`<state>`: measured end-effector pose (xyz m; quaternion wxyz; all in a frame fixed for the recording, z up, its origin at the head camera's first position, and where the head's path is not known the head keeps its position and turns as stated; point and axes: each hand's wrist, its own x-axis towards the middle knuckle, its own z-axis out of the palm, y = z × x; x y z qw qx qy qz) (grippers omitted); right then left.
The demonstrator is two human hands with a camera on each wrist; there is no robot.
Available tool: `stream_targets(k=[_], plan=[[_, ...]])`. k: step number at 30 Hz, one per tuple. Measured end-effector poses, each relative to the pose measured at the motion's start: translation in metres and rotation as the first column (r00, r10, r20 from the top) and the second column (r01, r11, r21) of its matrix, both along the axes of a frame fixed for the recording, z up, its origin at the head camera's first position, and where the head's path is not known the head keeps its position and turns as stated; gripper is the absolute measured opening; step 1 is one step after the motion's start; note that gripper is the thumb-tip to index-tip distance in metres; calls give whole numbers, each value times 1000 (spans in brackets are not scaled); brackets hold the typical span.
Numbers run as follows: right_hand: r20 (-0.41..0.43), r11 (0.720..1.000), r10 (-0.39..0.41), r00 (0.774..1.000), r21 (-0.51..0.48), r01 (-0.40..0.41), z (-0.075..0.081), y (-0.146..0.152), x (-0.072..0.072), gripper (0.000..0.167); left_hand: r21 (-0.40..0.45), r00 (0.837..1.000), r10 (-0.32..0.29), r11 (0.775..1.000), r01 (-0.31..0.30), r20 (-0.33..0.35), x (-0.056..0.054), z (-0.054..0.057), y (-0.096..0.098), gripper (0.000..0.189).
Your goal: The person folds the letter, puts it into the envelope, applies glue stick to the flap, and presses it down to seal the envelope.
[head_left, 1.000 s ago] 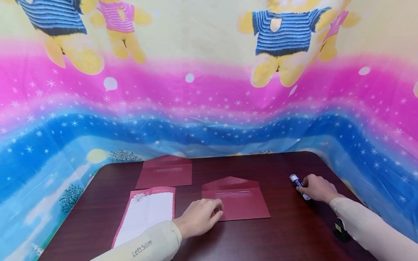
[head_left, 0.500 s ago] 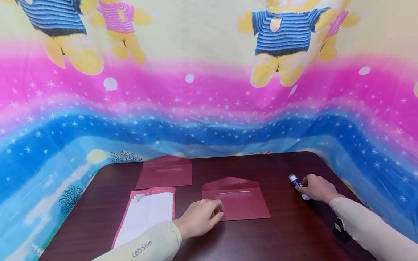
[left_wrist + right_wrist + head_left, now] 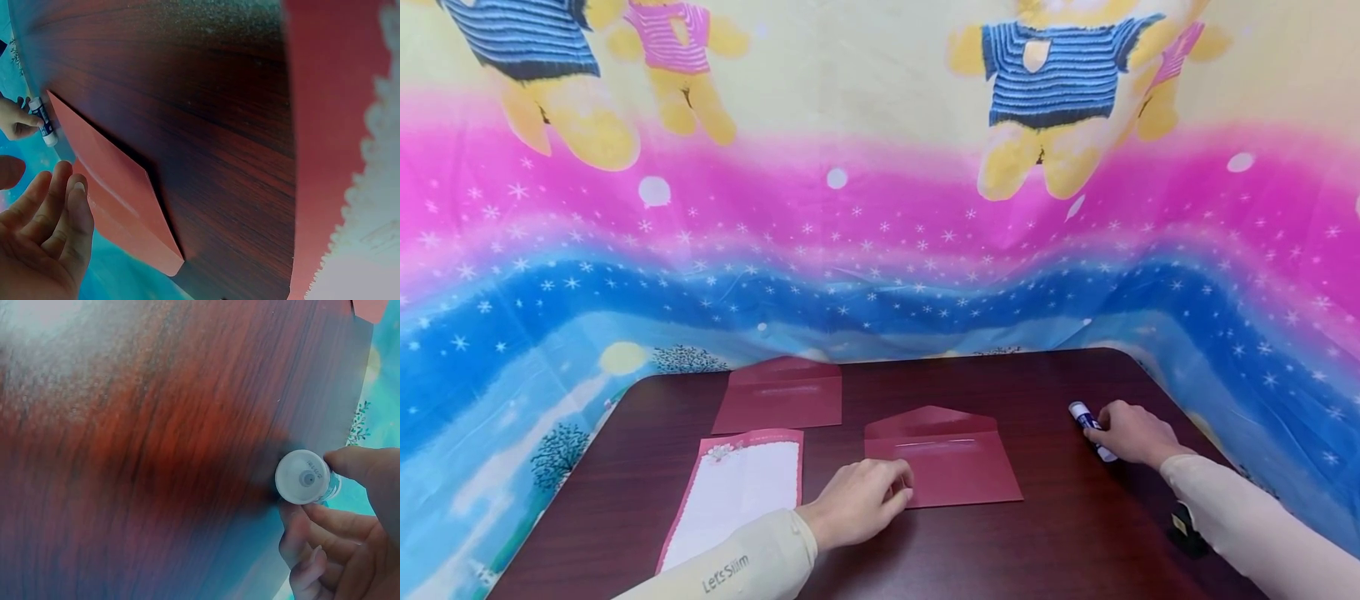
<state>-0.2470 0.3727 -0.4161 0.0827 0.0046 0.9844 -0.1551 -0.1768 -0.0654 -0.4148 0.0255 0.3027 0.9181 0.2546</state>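
Note:
My right hand (image 3: 1137, 433) pinches a white and dark-blue glue stick (image 3: 1078, 414) between thumb and fingers at the table's right side. In the right wrist view the round white end of the glue stick (image 3: 303, 477) faces the camera. My left hand (image 3: 859, 500) holds nothing; its fingers are loosely bent over the lower left corner of a dark-red envelope (image 3: 955, 475) whose flap is raised. Seen from the left wrist, the fingers (image 3: 78, 212) are apart from the thumb, with the envelope (image 3: 119, 187) beyond them.
Left of the left hand lies a white sheet of letter paper (image 3: 748, 475) with a red border, partly covered by the left sleeve. Behind it is a second red envelope (image 3: 778, 404), flap raised. A printed cloth (image 3: 880, 250) hangs along the back and sides of the dark wooden table (image 3: 970, 550).

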Motion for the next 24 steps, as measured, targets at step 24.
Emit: stream_targets(k=[24], plan=[[-264, 996, 93, 960, 14, -92, 10, -50, 2, 48, 33, 993, 116, 993, -115, -34, -18, 4, -7, 13]])
